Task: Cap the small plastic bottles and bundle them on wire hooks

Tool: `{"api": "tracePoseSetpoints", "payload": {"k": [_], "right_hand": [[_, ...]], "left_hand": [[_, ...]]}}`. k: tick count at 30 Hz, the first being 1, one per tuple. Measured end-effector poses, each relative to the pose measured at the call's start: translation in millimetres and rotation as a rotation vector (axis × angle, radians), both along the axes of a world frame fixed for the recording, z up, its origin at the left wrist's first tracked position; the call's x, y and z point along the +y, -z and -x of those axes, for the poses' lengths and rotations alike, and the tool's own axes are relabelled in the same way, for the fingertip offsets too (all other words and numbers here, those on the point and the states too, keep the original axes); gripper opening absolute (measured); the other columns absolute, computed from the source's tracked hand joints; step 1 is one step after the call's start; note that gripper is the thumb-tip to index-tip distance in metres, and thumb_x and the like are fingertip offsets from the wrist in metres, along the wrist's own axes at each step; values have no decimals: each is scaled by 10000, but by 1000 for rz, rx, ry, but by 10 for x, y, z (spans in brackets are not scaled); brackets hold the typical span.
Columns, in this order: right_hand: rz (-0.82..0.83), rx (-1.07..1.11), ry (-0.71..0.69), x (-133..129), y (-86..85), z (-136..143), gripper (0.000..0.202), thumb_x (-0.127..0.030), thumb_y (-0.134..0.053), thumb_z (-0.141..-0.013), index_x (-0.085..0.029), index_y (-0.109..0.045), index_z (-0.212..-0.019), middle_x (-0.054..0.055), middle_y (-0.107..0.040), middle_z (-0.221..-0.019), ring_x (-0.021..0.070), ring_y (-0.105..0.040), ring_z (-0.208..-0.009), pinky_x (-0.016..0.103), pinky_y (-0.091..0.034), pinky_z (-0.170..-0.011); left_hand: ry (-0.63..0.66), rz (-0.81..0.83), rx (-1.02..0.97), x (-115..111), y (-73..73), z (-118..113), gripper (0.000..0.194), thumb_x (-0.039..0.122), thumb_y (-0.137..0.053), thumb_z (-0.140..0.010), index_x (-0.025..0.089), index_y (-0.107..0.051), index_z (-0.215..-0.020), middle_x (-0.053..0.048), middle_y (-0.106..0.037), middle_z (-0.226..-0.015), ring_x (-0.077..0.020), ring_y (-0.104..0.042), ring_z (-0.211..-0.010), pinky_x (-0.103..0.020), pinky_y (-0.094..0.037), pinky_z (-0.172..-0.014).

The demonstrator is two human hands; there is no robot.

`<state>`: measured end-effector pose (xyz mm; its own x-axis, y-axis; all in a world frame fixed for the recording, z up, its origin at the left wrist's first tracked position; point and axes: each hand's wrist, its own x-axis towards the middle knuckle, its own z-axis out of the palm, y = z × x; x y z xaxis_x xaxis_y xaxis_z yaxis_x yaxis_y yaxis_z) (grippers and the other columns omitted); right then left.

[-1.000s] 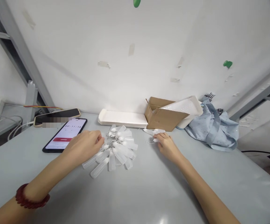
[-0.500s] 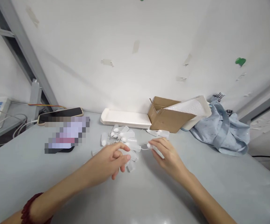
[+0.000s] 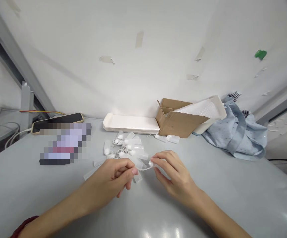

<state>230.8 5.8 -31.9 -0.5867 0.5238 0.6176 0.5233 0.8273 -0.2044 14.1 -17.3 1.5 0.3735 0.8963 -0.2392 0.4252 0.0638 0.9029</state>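
My right hand (image 3: 174, 173) pinches a small white knob-like cap (image 3: 150, 163) between thumb and fingers; the rest of that piece is hidden by the fingers. A thin white cord (image 3: 145, 169) runs from the cap across to my left hand (image 3: 120, 173), whose thumb and forefinger are closed on its other end. Behind and partly under my left hand lies a loose pile of translucent plastic pieces (image 3: 135, 147) with white caps and cords. Two similar capped pieces (image 3: 173, 139) rest farther back, in front of the cardboard box.
A stack of white flat packaging (image 3: 133, 122) lies along the wall, beside an open cardboard box (image 3: 183, 124) with white packaging inside. A light blue cloth bag (image 3: 240, 135) sits at right. On the left are a black phone (image 3: 59, 122) with a cable and a blurred-out device (image 3: 69, 142).
My left thumb and forefinger have closed on the cord's end, where they were apart before. My right hand has come slightly left and nearer with the cap. The view has shifted slightly.
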Motion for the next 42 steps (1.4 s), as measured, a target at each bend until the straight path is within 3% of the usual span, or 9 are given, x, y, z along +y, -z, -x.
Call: {"api": "tracePoseSetpoints", "payload": {"k": [5,10,22,30,36,42], "right_hand": [[22,12,-46,-24,-1,21,305,-3,-487,-820,-154,-533,-1081,104,-586,-951,205,-527,-864,356,-466,-712],[3,20,-73,-54,-2,50,309,16,-509,-800,-127,-532,-1072,114,-577,-943,196,-525,-854,339,-475,-707],[26,-26,-78,-87,-9,59,264,-1,-494,-822,-101,-549,-1060,120,-582,-960,189,-528,-860,331,-474,-712],[40,-36,-103,-101,-26,31,307,23,-487,-793,-96,-566,-1064,133,-567,-972,201,-518,-862,348,-476,-706],[56,-21,-133,-106,-31,29,362,62,-465,-780,-107,-569,-1083,129,-549,-990,212,-503,-897,373,-477,-735],[121,-12,-204,-108,6,27,403,76,-436,-800,-105,-540,-1146,128,-512,-1019,194,-493,-937,333,-497,-764]], "left_hand": [[55,-124,93,10,58,-13,285,362,-410,-886,184,-588,-752,41,-531,-613,-93,-457,-491,-199,-344,-469],[116,-148,102,13,114,-27,312,364,-385,-896,182,-601,-763,36,-518,-610,-92,-434,-481,-200,-331,-458],[126,-143,83,-1,162,-11,327,373,-377,-911,180,-629,-833,35,-522,-624,-89,-429,-485,-198,-318,-459],[171,-351,214,27,129,-28,320,274,-363,-910,168,-613,-740,35,-508,-592,-99,-431,-520,-202,-303,-476],[234,-526,235,29,151,-25,299,186,-340,-898,174,-466,-626,49,-423,-568,-96,-383,-525,-214,-300,-522],[241,-549,246,-17,197,-6,272,149,-354,-883,187,-342,-614,59,-372,-565,-96,-344,-527,-219,-284,-530]]}}
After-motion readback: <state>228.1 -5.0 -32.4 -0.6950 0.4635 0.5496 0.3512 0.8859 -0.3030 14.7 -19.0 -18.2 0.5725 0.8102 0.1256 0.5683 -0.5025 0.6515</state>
